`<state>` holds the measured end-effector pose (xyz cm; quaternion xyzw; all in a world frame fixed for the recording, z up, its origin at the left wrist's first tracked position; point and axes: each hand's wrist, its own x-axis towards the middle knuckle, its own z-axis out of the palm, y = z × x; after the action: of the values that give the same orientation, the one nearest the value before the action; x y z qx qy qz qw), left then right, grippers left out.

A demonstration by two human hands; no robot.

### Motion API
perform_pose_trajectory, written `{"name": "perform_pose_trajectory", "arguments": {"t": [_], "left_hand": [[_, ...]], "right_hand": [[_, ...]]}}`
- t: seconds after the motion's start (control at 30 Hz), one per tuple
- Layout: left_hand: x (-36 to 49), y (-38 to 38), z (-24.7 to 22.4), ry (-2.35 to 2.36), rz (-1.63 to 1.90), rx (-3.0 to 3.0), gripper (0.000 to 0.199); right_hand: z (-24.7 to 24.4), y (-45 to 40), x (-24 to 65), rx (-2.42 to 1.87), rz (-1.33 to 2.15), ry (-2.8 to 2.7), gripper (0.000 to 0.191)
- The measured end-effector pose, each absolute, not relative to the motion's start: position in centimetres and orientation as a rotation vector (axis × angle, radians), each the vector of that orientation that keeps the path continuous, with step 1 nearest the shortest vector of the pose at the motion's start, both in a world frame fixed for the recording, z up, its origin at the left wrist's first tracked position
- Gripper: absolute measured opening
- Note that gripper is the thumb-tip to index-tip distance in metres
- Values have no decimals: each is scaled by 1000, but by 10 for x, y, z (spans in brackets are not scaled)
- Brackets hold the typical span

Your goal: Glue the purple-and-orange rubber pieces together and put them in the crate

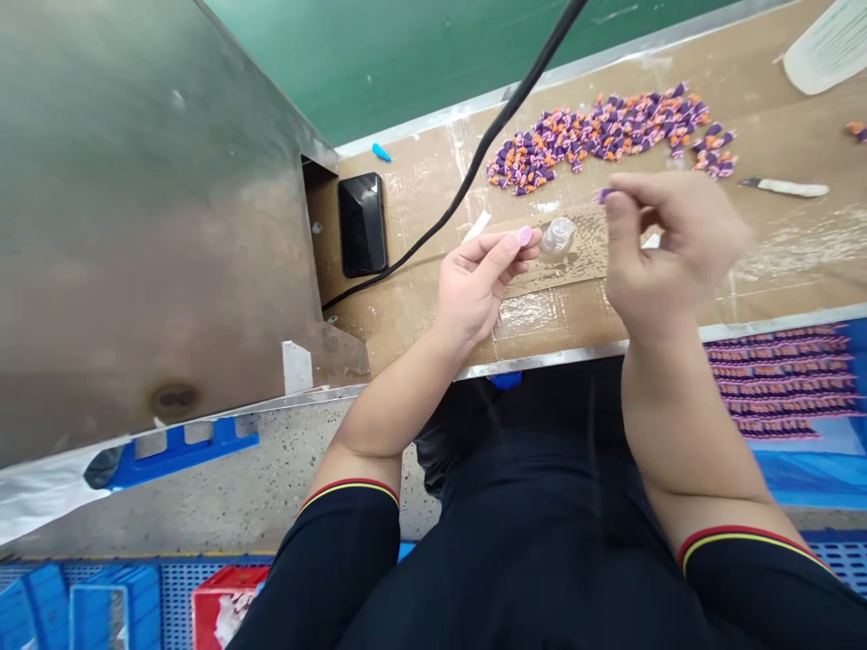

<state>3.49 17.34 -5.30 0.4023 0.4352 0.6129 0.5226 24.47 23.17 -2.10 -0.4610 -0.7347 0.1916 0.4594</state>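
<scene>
My left hand (482, 280) pinches a small round pink piece (525, 236) between thumb and fingertips, just left of a small clear cup (558, 235). To the right, my right hand (667, 244) is raised over the table, blurred by motion, its thumb and forefinger closed on a small purple piece (602, 195). Most of that piece is hidden by the fingers. The clear cup stands on a wet strip of cardboard (589, 248). Behind it lies a long heap of small purple, orange and pink pieces (596, 135).
A black cable (467, 181) hangs across the view. On the left are a phone (361, 224), a blue cap-like piece (381, 153) and a large metal housing (149, 199). A white-handled knife (789, 187) lies at right. Below the table edge sits a tray of rowed pieces (786, 379).
</scene>
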Motion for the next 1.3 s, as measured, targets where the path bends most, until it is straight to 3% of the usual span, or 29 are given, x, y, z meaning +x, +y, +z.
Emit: {"name": "perform_pose_trajectory", "arguments": {"t": [0.23,0.43,0.97,1.13,1.3], "left_hand": [[33,172,-54,1031,1402,982,43],[41,169,-48,942,1469,885,44],[49,166,-33,933,1549,796,41],[49,165,-34,942,1597,855,32],[55,161,-33,1027,1672,942,38]], "right_hand": [[-2,206,234,-1155,417,-1718,18],[-22,175,202,-1002,666,-1541,24],[-36,169,186,-1023,537,-1542,27],[-32,168,186,-966,562,-1521,23],[-29,169,190,-1011,414,-1595,20]]}}
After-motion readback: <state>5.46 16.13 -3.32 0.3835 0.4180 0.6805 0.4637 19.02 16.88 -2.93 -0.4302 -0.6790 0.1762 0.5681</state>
